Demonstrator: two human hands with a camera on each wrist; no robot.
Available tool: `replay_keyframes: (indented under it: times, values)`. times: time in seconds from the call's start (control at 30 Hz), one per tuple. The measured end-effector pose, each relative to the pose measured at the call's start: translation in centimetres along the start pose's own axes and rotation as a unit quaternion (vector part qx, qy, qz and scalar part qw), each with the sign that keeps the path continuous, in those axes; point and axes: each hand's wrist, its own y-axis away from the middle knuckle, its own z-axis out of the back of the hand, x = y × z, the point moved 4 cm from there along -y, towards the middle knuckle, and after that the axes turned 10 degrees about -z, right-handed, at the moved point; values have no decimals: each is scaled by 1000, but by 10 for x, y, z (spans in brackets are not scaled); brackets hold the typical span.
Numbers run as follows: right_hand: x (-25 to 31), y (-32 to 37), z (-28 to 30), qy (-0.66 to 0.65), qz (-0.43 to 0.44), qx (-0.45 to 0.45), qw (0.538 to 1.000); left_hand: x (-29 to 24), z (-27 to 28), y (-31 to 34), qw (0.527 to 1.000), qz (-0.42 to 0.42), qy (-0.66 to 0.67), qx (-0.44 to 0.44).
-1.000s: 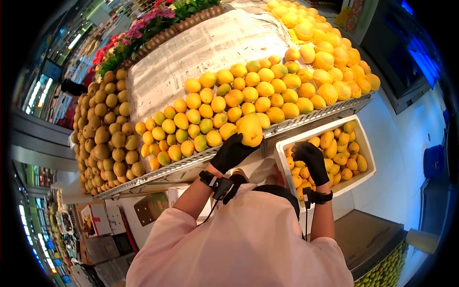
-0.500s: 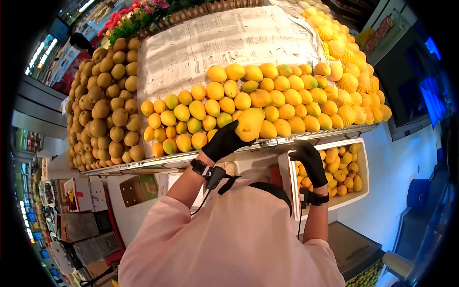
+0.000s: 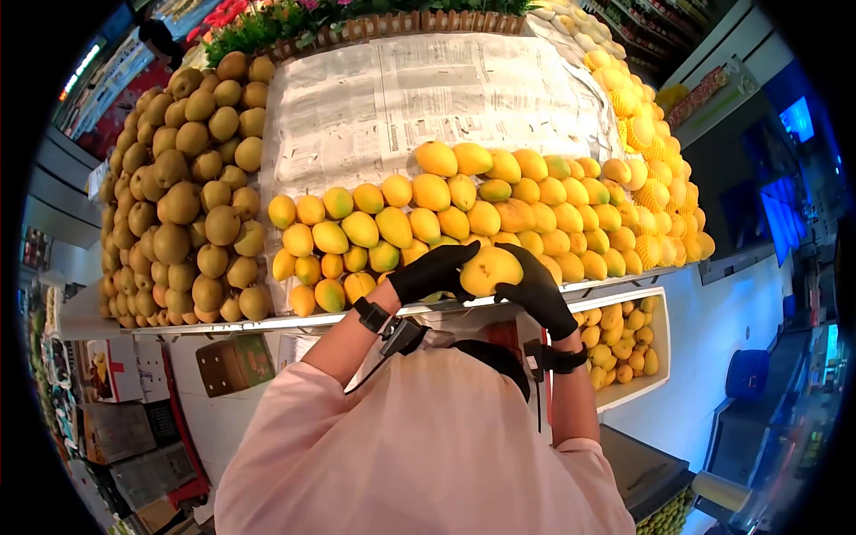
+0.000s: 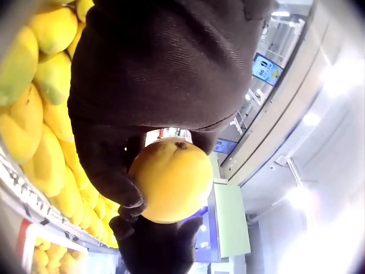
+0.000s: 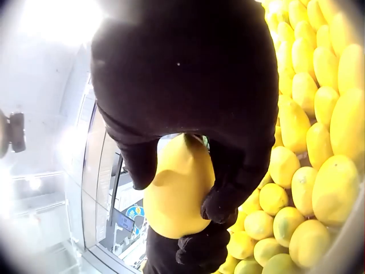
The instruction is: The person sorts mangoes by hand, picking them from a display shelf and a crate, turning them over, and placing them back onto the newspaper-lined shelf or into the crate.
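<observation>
At the centre of the head view, the yellow mango (image 3: 491,271) is partly covered by the gloved left hand (image 3: 432,275) and right hand (image 3: 539,292), with some of their fingers out of sight, while the right forearm (image 3: 575,406) hides the left end of the white crate (image 3: 662,332). The flowers (image 3: 303,20) at the upper left and the pink shirt (image 3: 419,446) at the bottom are cut off by the frame; the newspaper's (image 3: 446,89) print is too small to read, and the blue screens (image 3: 796,120) at the upper right are blurred. In both wrist views, the nearer hand runs off the top edge.
</observation>
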Motion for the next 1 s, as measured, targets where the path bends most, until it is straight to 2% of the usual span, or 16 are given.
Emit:
replay_keyframes:
  times: [0.03, 0.13, 0.17, 0.27, 0.4, 0.43, 0.5, 0.57, 0.67, 0.7, 0.73, 0.8, 0.87, 0.9, 0.93, 1.0]
  values:
    - [0, -3, -4, 2, 14, -15, 1000, -3, 8, 2, 998, 13, -61, 20]
    - [-6, -10, -19, -141, -17, -44, 989, -27, 14, 11, 969, -22, -238, -56]
    - [-12, -14, -24, -177, -15, -43, 983, -39, 8, 19, 970, -17, -229, -80]
    - [-13, -22, -35, -286, -38, -50, 956, -51, 16, 17, 866, -245, -426, -96]
    - [2, -48, -42, -160, -30, -121, 979, -78, -10, 13, 805, -322, -498, 19]
    - [7, -53, -46, -178, -41, -141, 973, -84, -17, 13, 782, -292, -550, 33]
    - [14, -64, -52, -120, -10, -151, 981, -75, 5, 1, 832, -315, -457, -14]
    - [22, -68, -57, -84, -23, -128, 988, -78, 18, 2, 676, -352, -646, -50]
    - [26, -77, -61, -116, 28, -96, 988, -101, 31, 11, 730, -337, -591, -61]
    - [34, -78, -60, -76, 56, -91, 991, -116, 27, 12, 737, -282, -612, -55]
    - [32, -79, -59, -122, 50, -73, 989, -118, 45, 16, 717, -344, -599, -95]
    - [22, -79, -56, -212, 39, -41, 976, -127, 81, 6, 705, -383, -585, -117]
    - [11, -73, -50, -183, -7, -50, 982, -155, 88, 8, 686, -324, -631, -162]
    - [6, -70, -47, -168, -29, -54, 984, -157, 113, 1, 661, -370, -633, -163]
    - [1, -66, -45, -177, -29, -57, 982, -162, 126, -6, 629, -366, -667, -157]
    - [-12, -60, -44, -196, -30, -63, 978, -174, 133, -13, 618, -337, -698, -131]
